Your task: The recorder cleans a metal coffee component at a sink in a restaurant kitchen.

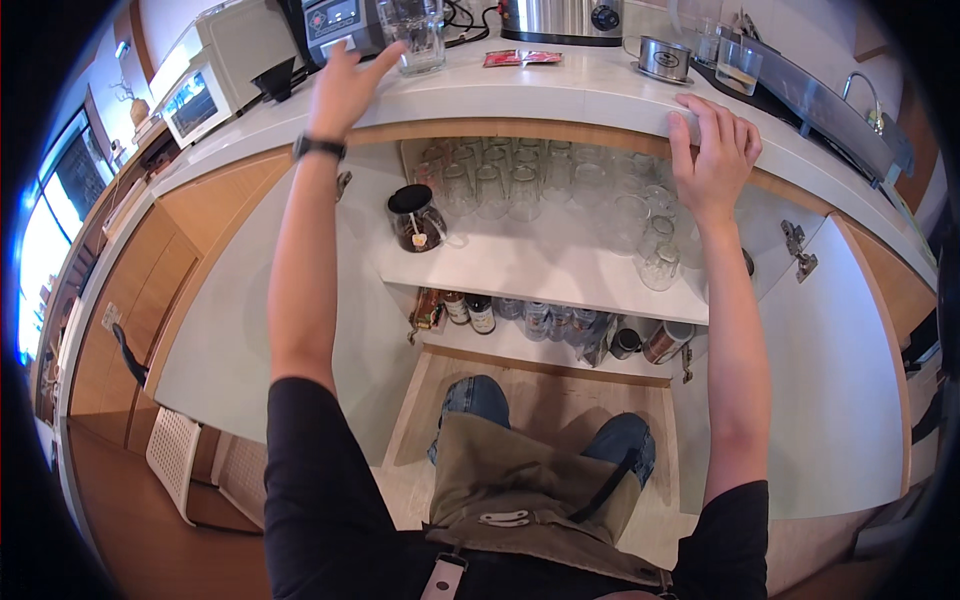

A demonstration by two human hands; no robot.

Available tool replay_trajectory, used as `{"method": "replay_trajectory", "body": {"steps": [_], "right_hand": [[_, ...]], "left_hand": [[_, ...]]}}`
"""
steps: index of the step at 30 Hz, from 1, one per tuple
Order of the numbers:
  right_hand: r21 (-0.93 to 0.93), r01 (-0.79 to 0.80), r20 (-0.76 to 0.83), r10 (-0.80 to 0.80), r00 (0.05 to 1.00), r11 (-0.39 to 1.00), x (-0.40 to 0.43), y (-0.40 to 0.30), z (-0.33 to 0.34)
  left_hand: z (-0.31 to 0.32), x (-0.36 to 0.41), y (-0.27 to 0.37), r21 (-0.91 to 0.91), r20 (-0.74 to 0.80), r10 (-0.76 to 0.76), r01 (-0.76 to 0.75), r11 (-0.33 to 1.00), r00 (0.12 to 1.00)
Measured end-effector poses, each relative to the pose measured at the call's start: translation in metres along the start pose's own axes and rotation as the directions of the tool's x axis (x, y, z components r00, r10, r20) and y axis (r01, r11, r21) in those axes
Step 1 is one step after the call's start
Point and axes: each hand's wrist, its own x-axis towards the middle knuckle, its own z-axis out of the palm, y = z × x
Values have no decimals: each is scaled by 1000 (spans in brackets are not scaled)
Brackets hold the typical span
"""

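Observation:
My left hand point(346, 94), with a dark wristband, is raised over the counter's front edge. Its fingers are spread beside a clear glass vessel point(426, 49), which the thumb overlaps in view; whether they touch I cannot tell. My right hand point(714, 154) rests its fingertips on the edge of the white countertop point(592, 101) and holds nothing. Near it stand a metal cup on a saucer point(664, 61) and a glass with some liquid point(739, 71). Below, the open cabinet's upper shelf point(480, 262) bears several clear glasses point(491, 191) and a black-lidded jar point(416, 225).
Cabinet doors stand open at left point(232, 330) and right point(840, 375). Bottles point(480, 315) and cans fill the lower shelf. On the counter are a red packet point(521, 58), a steel appliance point(559, 19), a black funnel-shaped dripper point(276, 79) and a white microwave point(199, 97).

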Motion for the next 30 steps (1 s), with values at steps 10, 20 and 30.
{"method": "replay_trajectory", "body": {"steps": [10, 20, 30], "right_hand": [[170, -263, 165, 236, 958, 950, 13, -24, -25], [16, -495, 662, 362, 657, 869, 58, -41, -88], [-862, -359, 393, 919, -28, 357, 60, 94, -426]], "left_hand": [[12, -65, -17, -83, -325, 68, -100, 992, 943], [-54, -50, 28, -200, 157, -346, 373, 906, 925], [-346, -222, -56, 653, 308, -838, 540, 531, 451]]}}
